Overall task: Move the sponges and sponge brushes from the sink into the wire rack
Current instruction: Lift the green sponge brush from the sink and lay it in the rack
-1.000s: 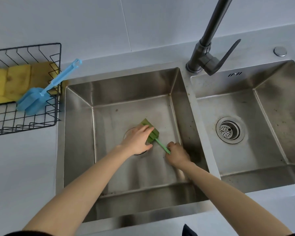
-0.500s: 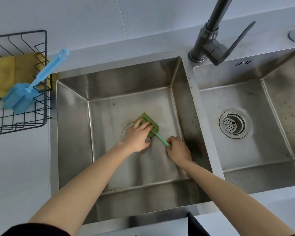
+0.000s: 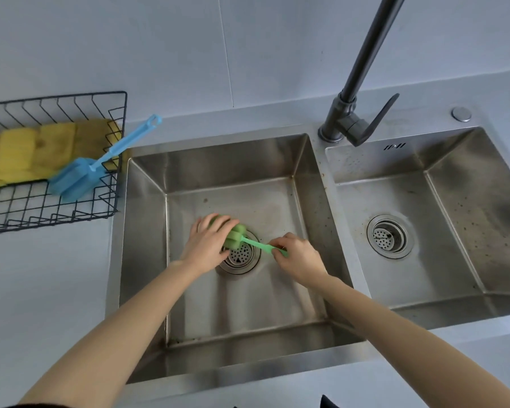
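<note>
A green sponge brush [image 3: 256,243] lies low in the left basin of the steel sink [image 3: 147,201], over its drain. My left hand [image 3: 208,245] wraps the green sponge head, hiding most of it. My right hand [image 3: 299,256] pinches the end of the thin green handle. On the counter at the left stands the black wire rack [image 3: 71,214]. It holds several yellow sponges [image 3: 15,154] and a blue sponge brush [image 3: 77,175], whose handle sticks out over the rack's right edge.
A dark tap [image 3: 362,75] rises between the two basins, its lever pointing right. The right basin [image 3: 465,231] shows only its drain strainer [image 3: 389,236]. A round metal button [image 3: 461,114] sits on the counter behind it. A tiled wall runs along the back.
Both hands have kept hold of the green brush and shifted it a little left, uncovering the drain. The sponge head now looks squeezed. The camera has tilted, showing more of the rack.
</note>
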Action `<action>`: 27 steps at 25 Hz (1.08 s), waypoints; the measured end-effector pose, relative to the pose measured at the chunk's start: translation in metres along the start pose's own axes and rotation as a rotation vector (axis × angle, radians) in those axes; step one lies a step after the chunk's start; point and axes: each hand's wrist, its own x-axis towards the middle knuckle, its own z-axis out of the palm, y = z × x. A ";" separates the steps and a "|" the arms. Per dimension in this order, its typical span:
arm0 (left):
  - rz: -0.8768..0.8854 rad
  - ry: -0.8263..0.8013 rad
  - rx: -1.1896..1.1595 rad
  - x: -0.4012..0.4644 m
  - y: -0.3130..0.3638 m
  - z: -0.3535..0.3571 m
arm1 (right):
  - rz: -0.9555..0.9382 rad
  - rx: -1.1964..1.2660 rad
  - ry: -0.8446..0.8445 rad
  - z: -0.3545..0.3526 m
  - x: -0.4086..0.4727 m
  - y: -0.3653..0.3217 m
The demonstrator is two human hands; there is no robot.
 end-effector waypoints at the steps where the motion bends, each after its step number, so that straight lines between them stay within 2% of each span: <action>1: 0.006 0.051 -0.021 -0.006 -0.002 -0.003 | -0.023 -0.005 0.000 -0.004 -0.003 -0.005; 6: 0.062 0.248 -0.012 -0.031 -0.009 -0.019 | -0.085 -0.028 0.029 -0.022 -0.017 -0.021; 13: -0.027 0.425 -0.140 -0.065 -0.022 -0.050 | -0.082 -0.050 0.152 -0.050 -0.037 -0.036; 19: -0.031 0.503 -0.213 -0.092 -0.032 -0.069 | -0.057 0.204 0.216 -0.059 -0.041 -0.057; 24: -0.066 0.562 -0.291 -0.118 -0.051 -0.091 | 0.003 0.722 0.274 -0.069 -0.032 -0.101; 27: -0.119 0.606 -0.369 -0.131 -0.069 -0.103 | -0.034 0.947 0.244 -0.073 -0.029 -0.140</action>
